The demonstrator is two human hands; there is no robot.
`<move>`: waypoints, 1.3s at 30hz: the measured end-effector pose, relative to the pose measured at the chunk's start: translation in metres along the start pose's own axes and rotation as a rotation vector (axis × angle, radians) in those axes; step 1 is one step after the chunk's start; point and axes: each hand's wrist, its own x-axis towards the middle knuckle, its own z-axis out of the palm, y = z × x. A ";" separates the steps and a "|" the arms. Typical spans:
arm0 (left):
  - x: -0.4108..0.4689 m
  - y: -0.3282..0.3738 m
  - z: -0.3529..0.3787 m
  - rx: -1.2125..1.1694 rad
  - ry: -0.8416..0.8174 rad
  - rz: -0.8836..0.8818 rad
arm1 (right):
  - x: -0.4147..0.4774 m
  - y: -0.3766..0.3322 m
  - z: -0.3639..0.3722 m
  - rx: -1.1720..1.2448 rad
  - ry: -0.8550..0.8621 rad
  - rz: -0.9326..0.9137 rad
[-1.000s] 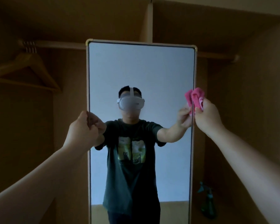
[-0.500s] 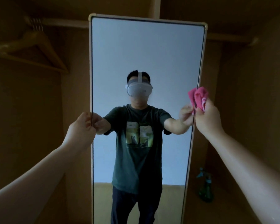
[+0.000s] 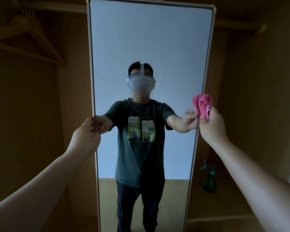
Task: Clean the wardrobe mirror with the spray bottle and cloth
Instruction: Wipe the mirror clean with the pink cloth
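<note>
Here, left hand (image 3: 86, 134) gripping one mirror (image 3: 149, 39), right hand (image 3: 211, 126) pinching one cloth (image 3: 204, 104), one spray bottle (image 3: 208, 180)

Mirror (image 3: 149, 39): smooth, glossy glass in a pale frame. Cloth (image 3: 203, 104): soft pink fabric (crumpled). Wardrobe (image 3: 258, 97): matt wood. Bottle (image 3: 208, 180): translucent green plastic.

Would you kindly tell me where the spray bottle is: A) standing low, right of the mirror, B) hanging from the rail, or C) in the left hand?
A: the spray bottle stands alone right of the mirror; the left hand grips the mirror's edge, and the right hand holds the cloth.
</note>
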 end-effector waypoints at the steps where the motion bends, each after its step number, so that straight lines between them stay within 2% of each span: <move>1: -0.003 -0.004 0.000 -0.009 -0.022 -0.015 | -0.003 0.003 0.001 0.002 -0.002 0.009; 6: -0.018 -0.023 -0.001 0.018 -0.125 -0.073 | -0.019 0.013 0.008 0.027 -0.022 0.059; 10: -0.034 -0.025 0.003 -0.069 -0.132 -0.130 | -0.029 0.020 0.010 0.036 -0.030 0.071; 13: -0.041 -0.027 0.009 -0.133 -0.157 -0.129 | -0.038 0.023 0.010 0.038 -0.043 0.058; 16: -0.043 -0.031 0.013 -0.070 -0.186 -0.147 | -0.046 0.027 0.011 0.046 -0.052 0.042; 22: -0.056 -0.032 0.016 -0.198 -0.187 -0.116 | -0.058 0.034 0.011 0.060 -0.104 0.069; 27: -0.057 -0.057 0.023 -0.080 -0.245 -0.224 | -0.071 0.042 0.014 0.054 -0.138 0.092; 32: -0.060 -0.095 0.031 -0.140 -0.332 -0.316 | -0.085 0.058 0.025 0.026 -0.129 0.119; 36: -0.076 -0.084 0.031 -0.133 -0.313 -0.348 | -0.094 0.074 0.032 -0.038 -0.141 0.180; 39: -0.087 -0.085 0.035 -0.121 -0.324 -0.282 | -0.101 0.079 0.034 -0.073 -0.154 0.202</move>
